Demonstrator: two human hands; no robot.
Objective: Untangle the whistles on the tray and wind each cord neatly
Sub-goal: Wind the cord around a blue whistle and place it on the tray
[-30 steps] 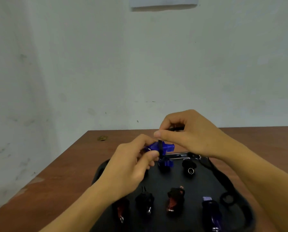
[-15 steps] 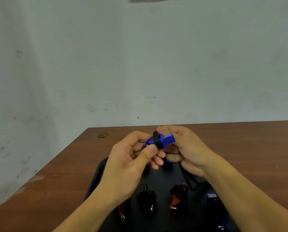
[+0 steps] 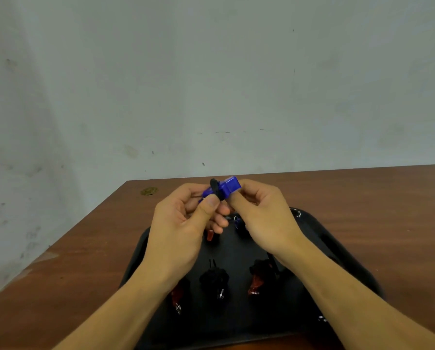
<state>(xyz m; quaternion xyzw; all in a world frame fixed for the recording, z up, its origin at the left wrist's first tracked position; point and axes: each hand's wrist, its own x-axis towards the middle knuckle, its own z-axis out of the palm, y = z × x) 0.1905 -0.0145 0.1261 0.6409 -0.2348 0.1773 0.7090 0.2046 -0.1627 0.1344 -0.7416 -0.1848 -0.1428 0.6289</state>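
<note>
Both of my hands are raised over the far half of the black tray [image 3: 337, 245], meeting on one blue whistle [image 3: 226, 188]. My left hand [image 3: 186, 223] pinches it, thumb pressed on the black cord [image 3: 216, 189] wrapped around the whistle's middle. My right hand [image 3: 259, 210] has its fingers curled round the whistle's right end. On the tray below, in the near row, I see a red whistle [image 3: 178, 293] at the left, a black wound bundle [image 3: 215, 277] in the centre and another red whistle [image 3: 255, 282] to its right, each apart from the next. Further whistles lie partly hidden under my hands. The tray sits on a brown wooden table [image 3: 85, 248], with a small gold coin [image 3: 148, 191] near its far left corner.
</note>
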